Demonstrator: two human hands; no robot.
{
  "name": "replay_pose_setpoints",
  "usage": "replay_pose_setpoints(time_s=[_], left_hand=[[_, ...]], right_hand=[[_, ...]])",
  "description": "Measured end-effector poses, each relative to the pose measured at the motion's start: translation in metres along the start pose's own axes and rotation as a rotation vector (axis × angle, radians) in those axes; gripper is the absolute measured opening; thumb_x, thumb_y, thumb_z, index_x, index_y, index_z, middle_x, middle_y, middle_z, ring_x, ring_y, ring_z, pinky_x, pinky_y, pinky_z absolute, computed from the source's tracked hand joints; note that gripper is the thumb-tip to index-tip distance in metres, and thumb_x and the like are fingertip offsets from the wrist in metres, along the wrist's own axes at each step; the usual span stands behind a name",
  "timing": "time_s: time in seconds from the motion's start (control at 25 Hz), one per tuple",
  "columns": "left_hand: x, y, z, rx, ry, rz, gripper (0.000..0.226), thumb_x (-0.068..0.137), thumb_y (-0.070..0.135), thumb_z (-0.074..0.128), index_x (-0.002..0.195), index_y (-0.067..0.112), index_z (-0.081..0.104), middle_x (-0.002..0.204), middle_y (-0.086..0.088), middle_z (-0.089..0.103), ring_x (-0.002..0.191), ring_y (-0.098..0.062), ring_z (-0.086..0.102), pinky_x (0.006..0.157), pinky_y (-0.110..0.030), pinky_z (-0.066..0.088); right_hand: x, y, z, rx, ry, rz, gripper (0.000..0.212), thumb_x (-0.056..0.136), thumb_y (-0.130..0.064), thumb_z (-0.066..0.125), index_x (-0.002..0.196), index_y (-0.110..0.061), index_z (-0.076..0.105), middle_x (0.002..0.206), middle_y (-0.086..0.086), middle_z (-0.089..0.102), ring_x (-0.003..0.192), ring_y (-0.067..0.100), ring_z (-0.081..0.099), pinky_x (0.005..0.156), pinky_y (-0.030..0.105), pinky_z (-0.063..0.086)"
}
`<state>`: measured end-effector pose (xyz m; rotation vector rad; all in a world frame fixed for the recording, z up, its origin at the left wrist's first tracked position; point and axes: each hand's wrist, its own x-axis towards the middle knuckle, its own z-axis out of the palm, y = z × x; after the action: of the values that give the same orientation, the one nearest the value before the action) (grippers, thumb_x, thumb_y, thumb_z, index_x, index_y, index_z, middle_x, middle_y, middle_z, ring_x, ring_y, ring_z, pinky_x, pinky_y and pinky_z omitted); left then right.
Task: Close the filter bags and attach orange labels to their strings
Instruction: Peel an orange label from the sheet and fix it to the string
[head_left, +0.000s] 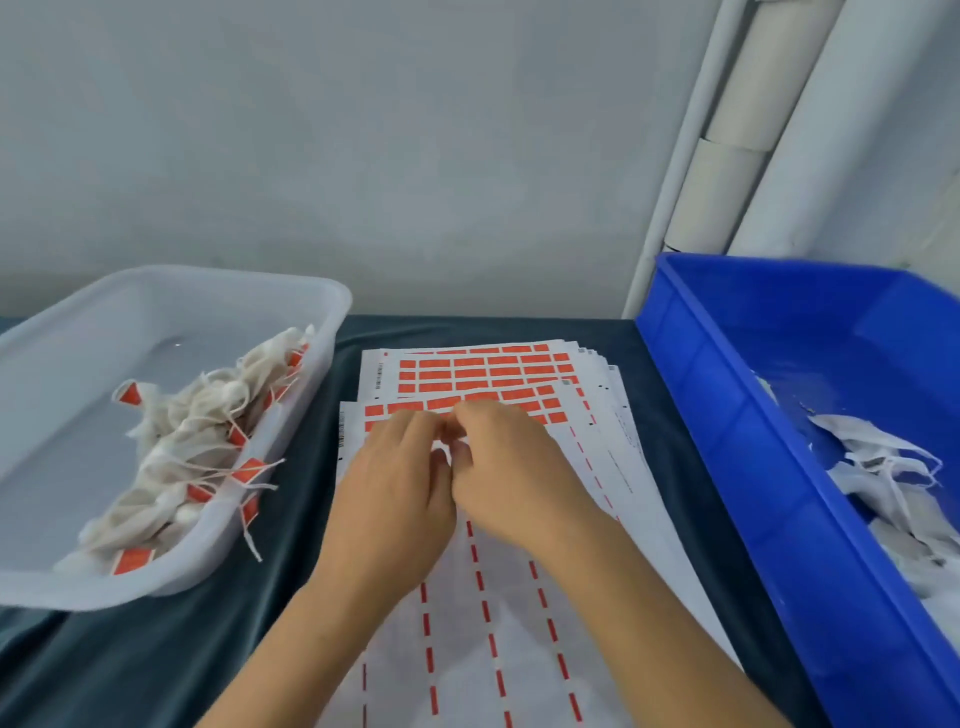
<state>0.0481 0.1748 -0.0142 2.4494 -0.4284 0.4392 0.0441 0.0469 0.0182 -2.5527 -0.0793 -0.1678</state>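
- Left hand and right hand met fingertip to fingertip above the label sheets, fingers curled and pinching at something small; blurred, cannot tell what.
- Under them, a fanned stack of smooth white paper with rows of small orange rectangular labels and dashed orange strips.
- Left: translucent plastic tub heaped with soft, crumpled filter bags, thin strings and orange tags.
- Right: rigid blue bin with limp white unlabelled bags.
- Dark velvety cloth over the surface.
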Motion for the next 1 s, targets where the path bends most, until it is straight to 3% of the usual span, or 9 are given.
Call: replay_pose_setpoints(time_s=[0.2, 0.36, 0.48, 0.64, 0.8, 0.92, 1.0], left_hand=[[-0.003, -0.003, 0.036, 0.047, -0.212, -0.069, 0.02, 0.105, 0.037, 0.049, 0.124, 0.042, 0.054, 0.126, 0.018, 0.062, 0.101, -0.002, 0.053, 0.086, -0.015, 0.038], [-0.007, -0.006, 0.042, 0.103, -0.214, -0.037, 0.021, 0.102, 0.042, 0.054, 0.123, 0.043, 0.053, 0.122, 0.02, 0.062, 0.098, -0.003, 0.051, 0.085, -0.014, 0.036], [-0.006, -0.008, 0.044, 0.089, -0.208, -0.016, 0.028, 0.104, 0.044, 0.051, 0.131, 0.04, 0.053, 0.129, 0.018, 0.062, 0.107, -0.003, 0.054, 0.092, -0.017, 0.043], [-0.008, -0.01, 0.044, 0.137, -0.25, 0.034, 0.036, 0.103, 0.055, 0.046, 0.136, 0.042, 0.05, 0.135, 0.02, 0.057, 0.113, -0.006, 0.053, 0.104, -0.023, 0.047], [-0.008, -0.018, 0.05, 0.157, -0.332, 0.091, 0.043, 0.101, 0.059, 0.048, 0.141, 0.044, 0.051, 0.143, 0.022, 0.046, 0.127, -0.005, 0.046, 0.11, -0.022, 0.04], [-0.007, -0.026, 0.053, 0.133, -0.389, 0.116, 0.043, 0.101, 0.058, 0.049, 0.141, 0.045, 0.05, 0.146, 0.022, 0.041, 0.132, -0.005, 0.042, 0.112, -0.023, 0.039], [-0.007, -0.028, 0.053, 0.131, -0.395, 0.133, 0.042, 0.101, 0.058, 0.049, 0.141, 0.046, 0.049, 0.146, 0.022, 0.04, 0.132, -0.005, 0.042, 0.111, -0.022, 0.039]], right_hand=[[-0.007, 0.03, 0.009, -0.138, -0.199, 0.089, 0.027, 0.104, -0.026, 0.057, 0.131, -0.027, 0.059, 0.123, -0.003, 0.068, 0.1, 0.02, 0.069, 0.094, 0.032, 0.055], [0.0, 0.034, 0.003, -0.136, -0.256, 0.093, 0.022, 0.107, -0.033, 0.051, 0.125, -0.026, 0.062, 0.117, -0.003, 0.07, 0.093, 0.018, 0.068, 0.084, 0.027, 0.053], [0.003, 0.037, -0.008, -0.157, -0.284, 0.077, 0.02, 0.107, -0.034, 0.051, 0.119, -0.025, 0.064, 0.111, -0.004, 0.069, 0.089, 0.016, 0.067, 0.083, 0.028, 0.055], [0.008, 0.047, -0.023, -0.179, -0.217, 0.072, 0.016, 0.106, -0.036, 0.053, 0.11, -0.028, 0.067, 0.104, -0.007, 0.069, 0.084, 0.013, 0.065, 0.068, 0.02, 0.044], [0.016, 0.053, -0.048, -0.209, -0.132, 0.085, 0.015, 0.105, -0.034, 0.054, 0.107, -0.028, 0.068, 0.103, -0.007, 0.07, 0.087, 0.011, 0.066, 0.074, 0.024, 0.053], [0.028, 0.068, -0.083, -0.221, 0.054, 0.109, 0.017, 0.104, -0.031, 0.054, 0.096, -0.025, 0.069, 0.09, -0.007, 0.071, 0.076, 0.009, 0.068, 0.067, 0.028, 0.058], [0.035, 0.086, -0.113, -0.206, 0.219, 0.152, 0.018, 0.103, -0.027, 0.054, 0.093, -0.025, 0.068, 0.086, -0.007, 0.07, 0.074, 0.008, 0.064, 0.058, 0.023, 0.049]])
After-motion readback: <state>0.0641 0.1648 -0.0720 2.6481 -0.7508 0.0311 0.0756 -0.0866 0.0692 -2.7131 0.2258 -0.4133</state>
